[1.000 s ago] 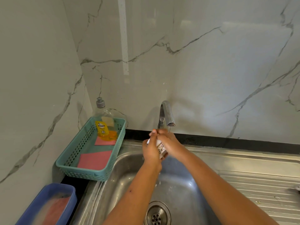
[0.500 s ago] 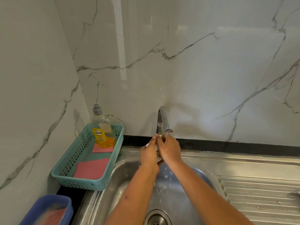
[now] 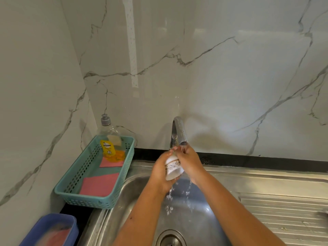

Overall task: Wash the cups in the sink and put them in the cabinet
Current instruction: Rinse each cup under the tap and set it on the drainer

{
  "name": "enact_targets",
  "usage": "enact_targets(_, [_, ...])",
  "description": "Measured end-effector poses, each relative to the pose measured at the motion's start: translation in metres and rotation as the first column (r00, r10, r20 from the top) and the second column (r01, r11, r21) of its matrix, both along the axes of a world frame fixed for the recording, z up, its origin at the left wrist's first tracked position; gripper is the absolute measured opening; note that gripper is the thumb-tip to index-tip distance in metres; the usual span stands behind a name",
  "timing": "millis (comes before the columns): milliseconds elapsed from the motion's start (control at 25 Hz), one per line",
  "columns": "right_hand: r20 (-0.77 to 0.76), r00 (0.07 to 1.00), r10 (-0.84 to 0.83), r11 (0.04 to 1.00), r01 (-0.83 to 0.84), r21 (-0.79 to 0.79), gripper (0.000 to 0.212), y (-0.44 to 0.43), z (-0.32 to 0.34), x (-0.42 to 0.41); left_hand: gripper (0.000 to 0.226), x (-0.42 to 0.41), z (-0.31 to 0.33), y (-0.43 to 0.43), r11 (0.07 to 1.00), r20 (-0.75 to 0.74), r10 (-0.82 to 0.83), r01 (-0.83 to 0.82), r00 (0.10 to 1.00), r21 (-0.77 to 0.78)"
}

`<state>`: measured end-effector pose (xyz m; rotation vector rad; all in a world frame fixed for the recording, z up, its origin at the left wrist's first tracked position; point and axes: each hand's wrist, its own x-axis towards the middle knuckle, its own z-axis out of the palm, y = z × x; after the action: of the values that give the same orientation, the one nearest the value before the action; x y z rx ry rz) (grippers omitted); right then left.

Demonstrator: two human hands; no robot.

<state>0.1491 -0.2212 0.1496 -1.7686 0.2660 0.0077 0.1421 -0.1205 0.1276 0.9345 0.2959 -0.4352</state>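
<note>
A small white cup (image 3: 173, 168) with a dark patterned band is held under the tap (image 3: 179, 132), tilted with its base toward me. My left hand (image 3: 160, 172) grips it from the left and below. My right hand (image 3: 190, 161) curls round its right side, fingers up near the spout. Water runs off the cup and my hands and splashes into the steel sink (image 3: 198, 213). The cup's mouth is hidden from me.
A teal basket (image 3: 74, 194) left of the sink holds a soap bottle (image 3: 110, 139) and pink cloths (image 3: 100, 186). A blue tub (image 3: 51, 231) sits at the lower left. The ribbed drainboard (image 3: 287, 217) lies to the right, the drain (image 3: 170, 239) below my arms.
The cup has turned between my hands, so more of its white side and base shows. Water now pours off it into the sink. Both hands stay under the spout.
</note>
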Motion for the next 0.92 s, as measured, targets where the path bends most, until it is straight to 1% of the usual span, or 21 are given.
enact_targets(80, [-0.022, 0.991, 0.135, 0.989, -0.137, -0.055, 0.019, 0.003, -0.005, -0.005, 0.044, 0.012, -0.01, 0.002, 0.985, -0.117, 0.163, -0.168, 0.98, -0.04])
enact_targets(120, [-0.04, 0.987, 0.156, 0.986, -0.158, -0.045, 0.021, 0.002, -0.009, -0.006, 0.049, 0.014, -0.012, 0.004, 0.977, -0.148, 0.206, -0.212, 0.967, -0.027])
enact_targets(160, [-0.053, 0.989, 0.136, 0.99, -0.138, -0.039, 0.02, 0.0, -0.01, -0.006, 0.047, 0.013, -0.013, 0.005, 0.972, -0.158, 0.232, -0.235, 0.96, -0.002])
enact_targets(200, [-0.064, 0.993, 0.099, 0.994, -0.102, -0.041, 0.016, -0.002, -0.01, -0.006, 0.037, 0.013, -0.013, 0.005, 0.966, -0.143, 0.258, -0.253, 0.955, 0.052])
enact_targets(240, [-0.085, 0.993, 0.076, 0.995, -0.081, -0.06, 0.012, -0.006, -0.008, -0.006, 0.026, 0.01, -0.011, 0.005, 0.953, -0.107, 0.284, -0.269, 0.953, 0.14])
enact_targets(280, [-0.118, 0.99, 0.08, 0.991, -0.092, -0.098, 0.012, -0.008, -0.006, -0.005, 0.02, 0.008, -0.009, 0.005, 0.937, -0.064, 0.29, -0.27, 0.955, 0.222])
enact_targets(320, [-0.167, 0.979, 0.116, 0.979, -0.141, -0.15, 0.017, -0.01, -0.003, -0.006, 0.019, 0.006, -0.006, 0.004, 0.92, -0.026, 0.286, -0.267, 0.958, 0.286])
enact_targets(360, [-0.225, 0.961, 0.161, 0.958, -0.207, -0.199, 0.023, -0.011, -0.001, -0.006, 0.019, 0.006, -0.005, 0.004, 0.911, -0.003, 0.276, -0.261, 0.961, 0.318])
enact_targets(400, [-0.274, 0.94, 0.202, 0.935, -0.268, -0.233, 0.027, -0.01, 0.003, -0.008, 0.019, 0.006, -0.004, 0.005, 0.913, -0.013, 0.263, -0.244, 0.965, 0.328])
enact_targets(480, [-0.313, 0.921, 0.233, 0.911, -0.32, -0.261, 0.028, -0.006, 0.007, -0.01, 0.023, 0.006, 0.0, 0.006, 0.934, -0.114, 0.244, -0.202, 0.963, 0.295])
enact_targets(520, [-0.297, 0.925, 0.235, 0.904, -0.321, -0.282, 0.027, -0.004, 0.009, -0.011, 0.025, 0.007, -0.002, 0.006, 0.953, -0.181, 0.241, -0.197, 0.954, 0.231])
enact_targets(600, [-0.164, 0.957, 0.239, 0.89, -0.283, -0.358, 0.021, -0.002, 0.009, -0.012, 0.024, 0.005, -0.002, 0.006, 0.976, -0.282, 0.22, -0.212, 0.934, 0.059])
enact_targets(680, [0.041, 0.963, 0.266, 0.904, -0.235, -0.357, 0.017, -0.002, 0.003, -0.015, 0.021, 0.001, 0.001, 0.006, 0.982, -0.292, 0.161, -0.183, 0.943, -0.052])
enact_targets(720, [0.123, 0.943, 0.31, 0.893, -0.244, -0.379, 0.02, -0.004, 0.0, -0.018, 0.02, -0.001, 0.003, 0.007, 0.984, -0.278, 0.141, -0.166, 0.95, -0.068])
enact_targets(760, [0.165, 0.917, 0.363, 0.85, -0.254, -0.461, 0.025, -0.007, -0.005, -0.019, 0.02, -0.004, 0.006, 0.008, 0.987, -0.267, 0.12, -0.145, 0.956, -0.075])
enact_targets(800, [0.184, 0.892, 0.413, 0.779, -0.242, -0.578, 0.031, -0.01, -0.008, -0.02, 0.02, -0.006, 0.008, 0.007, 0.99, -0.262, 0.104, -0.125, 0.96, -0.066])
enact_targets(880, [0.172, 0.886, 0.43, 0.59, -0.131, -0.797, 0.036, -0.016, -0.01, -0.017, 0.027, -0.009, 0.008, 0.005, 0.996, -0.247, 0.063, -0.075, 0.967, -0.039])
enact_targets(920, [0.138, 0.913, 0.385, 0.485, -0.073, -0.871, 0.036, -0.017, -0.008, -0.016, 0.033, -0.009, 0.007, 0.002, 0.998, -0.221, 0.051, -0.056, 0.974, -0.014])
